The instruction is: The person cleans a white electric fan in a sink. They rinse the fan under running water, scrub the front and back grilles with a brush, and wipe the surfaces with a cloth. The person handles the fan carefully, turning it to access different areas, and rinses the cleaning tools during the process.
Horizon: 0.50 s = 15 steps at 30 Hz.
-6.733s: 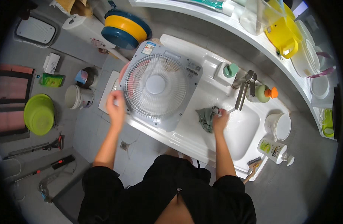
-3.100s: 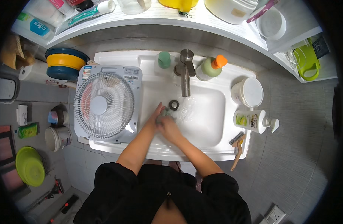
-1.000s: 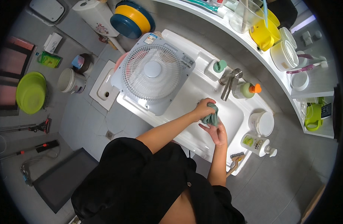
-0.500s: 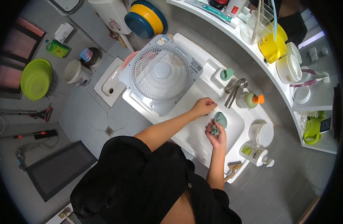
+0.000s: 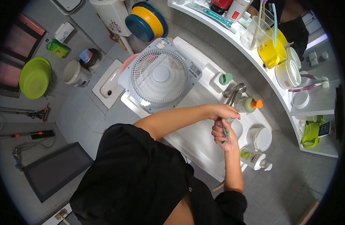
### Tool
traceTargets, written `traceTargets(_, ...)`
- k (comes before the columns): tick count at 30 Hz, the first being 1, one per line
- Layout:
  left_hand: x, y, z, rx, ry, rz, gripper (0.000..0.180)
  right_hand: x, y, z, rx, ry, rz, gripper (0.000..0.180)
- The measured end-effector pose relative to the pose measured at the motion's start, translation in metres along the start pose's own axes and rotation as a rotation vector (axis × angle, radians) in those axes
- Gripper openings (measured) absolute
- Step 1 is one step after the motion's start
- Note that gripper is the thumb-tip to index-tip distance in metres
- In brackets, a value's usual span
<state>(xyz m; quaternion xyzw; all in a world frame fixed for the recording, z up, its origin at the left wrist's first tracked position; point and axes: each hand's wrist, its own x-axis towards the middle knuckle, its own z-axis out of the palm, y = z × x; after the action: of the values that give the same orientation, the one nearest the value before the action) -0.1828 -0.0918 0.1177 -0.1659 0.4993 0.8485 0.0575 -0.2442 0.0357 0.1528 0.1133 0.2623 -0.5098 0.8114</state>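
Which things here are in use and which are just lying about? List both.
In use: left hand, right hand, green cloth, sink.
Lying about: white fan, pump bottle, green basin, yellow jug.

White pump bottle [image 5: 255, 159] with green-yellow label lies at the sink's near right corner, just beside a round white lidded tub [image 5: 260, 138]. Green squeeze bottle [image 5: 249, 105] with orange cap stands by the tap. Small white dispenser [image 5: 222, 80] with green top sits on the sink's back edge, near the fan. Fan frame carries small corner stickers [image 5: 162, 43], blue-orange on white. On the shelf: white tube [image 5: 238, 8] with red patch, flat teal tube [image 5: 211, 14]. On the floor, far left: green packet [image 5: 57, 48] and white folded packet [image 5: 65, 32].
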Motion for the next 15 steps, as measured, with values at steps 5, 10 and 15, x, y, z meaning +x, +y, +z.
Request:
traceTargets(5, 0.015, -0.026, 0.008, 0.455, 0.382, 0.204, 0.018, 0.02, 0.004, -0.006, -0.945, 0.499, -0.165, 0.012)
traceTargets(10, 0.049, -0.104, 0.015, 0.572, 0.876, 0.24, 0.016, 0.073, 0.014, -0.146, -1.92, 0.597, -0.879, 0.025)
traceTargets(15, 0.047, -0.126, 0.009, 0.051, 0.926, -0.142, 0.029, 0.059, 0.04, -0.09, -1.819, 0.93, -0.372, 0.031)
